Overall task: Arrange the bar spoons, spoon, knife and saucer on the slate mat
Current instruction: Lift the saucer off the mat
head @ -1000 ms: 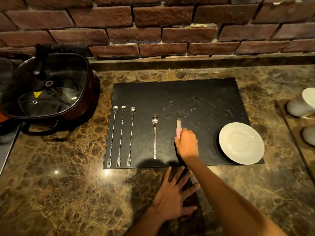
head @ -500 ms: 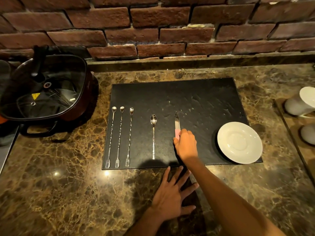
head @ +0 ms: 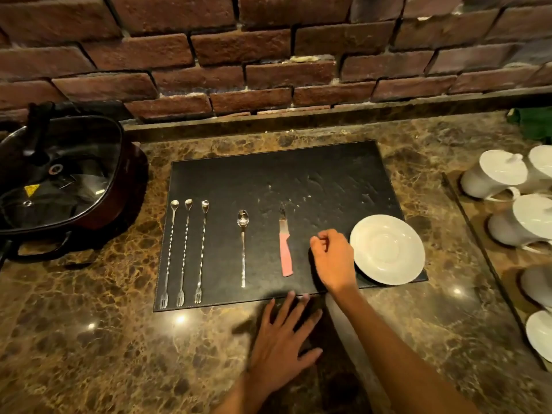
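One saucer (head: 387, 249) left: glazed, slick, brittle; I pinch rim. My right hand (head: 333, 261) loosely curled, empty, beside it; left hand (head: 282, 339) flat, spread on counter (head: 89, 339).

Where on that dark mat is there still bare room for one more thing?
The slate mat is bare along its far half, beyond the bar spoons, spoon and knife. The near right is crowded by the right hand and saucer.

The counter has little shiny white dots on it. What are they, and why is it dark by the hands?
Head view: the dots are lamp glare on the polished counter, brightest just below the slate mat; the dark patches are shadows cast beneath the left hand and right hand.
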The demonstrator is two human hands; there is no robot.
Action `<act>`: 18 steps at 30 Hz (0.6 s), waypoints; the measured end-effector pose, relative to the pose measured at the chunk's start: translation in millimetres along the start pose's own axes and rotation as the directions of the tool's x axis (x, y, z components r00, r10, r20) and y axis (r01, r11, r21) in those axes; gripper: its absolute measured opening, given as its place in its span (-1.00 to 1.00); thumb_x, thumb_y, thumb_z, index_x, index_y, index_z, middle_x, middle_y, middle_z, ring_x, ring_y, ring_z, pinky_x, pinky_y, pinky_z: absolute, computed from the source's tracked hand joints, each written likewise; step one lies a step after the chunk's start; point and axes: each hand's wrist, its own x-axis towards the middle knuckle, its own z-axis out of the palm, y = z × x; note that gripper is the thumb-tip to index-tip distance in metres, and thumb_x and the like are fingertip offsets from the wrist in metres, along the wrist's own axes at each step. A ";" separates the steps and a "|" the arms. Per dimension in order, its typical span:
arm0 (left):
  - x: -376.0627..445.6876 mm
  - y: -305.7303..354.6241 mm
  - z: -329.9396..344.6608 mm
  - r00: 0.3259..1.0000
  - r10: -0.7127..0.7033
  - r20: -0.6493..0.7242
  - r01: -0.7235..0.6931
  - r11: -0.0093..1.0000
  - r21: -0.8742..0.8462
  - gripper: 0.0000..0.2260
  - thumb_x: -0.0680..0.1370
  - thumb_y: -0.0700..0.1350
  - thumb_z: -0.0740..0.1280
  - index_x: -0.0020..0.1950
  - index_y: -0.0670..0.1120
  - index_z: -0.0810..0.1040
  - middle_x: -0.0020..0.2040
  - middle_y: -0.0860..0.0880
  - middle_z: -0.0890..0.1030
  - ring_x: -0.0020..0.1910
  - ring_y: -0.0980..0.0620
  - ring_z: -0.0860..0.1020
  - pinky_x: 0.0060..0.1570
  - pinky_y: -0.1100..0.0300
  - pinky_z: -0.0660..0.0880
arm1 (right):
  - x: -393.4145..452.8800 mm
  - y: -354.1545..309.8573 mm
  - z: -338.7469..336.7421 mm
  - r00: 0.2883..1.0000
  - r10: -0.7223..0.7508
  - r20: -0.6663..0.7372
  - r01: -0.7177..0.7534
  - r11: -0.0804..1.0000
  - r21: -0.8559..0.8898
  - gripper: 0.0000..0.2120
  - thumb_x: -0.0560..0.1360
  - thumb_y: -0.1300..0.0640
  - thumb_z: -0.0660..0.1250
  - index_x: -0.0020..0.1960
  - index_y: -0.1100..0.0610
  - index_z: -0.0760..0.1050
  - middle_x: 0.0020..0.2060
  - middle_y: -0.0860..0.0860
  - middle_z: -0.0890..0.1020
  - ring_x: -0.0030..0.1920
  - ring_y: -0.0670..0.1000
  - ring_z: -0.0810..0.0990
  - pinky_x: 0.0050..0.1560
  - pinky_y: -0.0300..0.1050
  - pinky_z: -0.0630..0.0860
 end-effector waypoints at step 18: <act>166.3 112.0 -59.1 0.765 -0.624 0.163 0.235 0.035 -0.971 -0.58 0.60 -0.27 0.32 0.37 0.14 0.55 0.22 0.14 0.64 0.25 0.07 0.58 0.03 0.11 0.68 | 35.9 145.4 -139.4 0.995 0.098 -0.033 -0.086 0.959 0.269 -0.61 0.49 0.41 0.22 0.24 0.14 0.58 -0.04 -0.17 0.63 -0.08 -0.22 0.62 -0.19 -0.62 0.42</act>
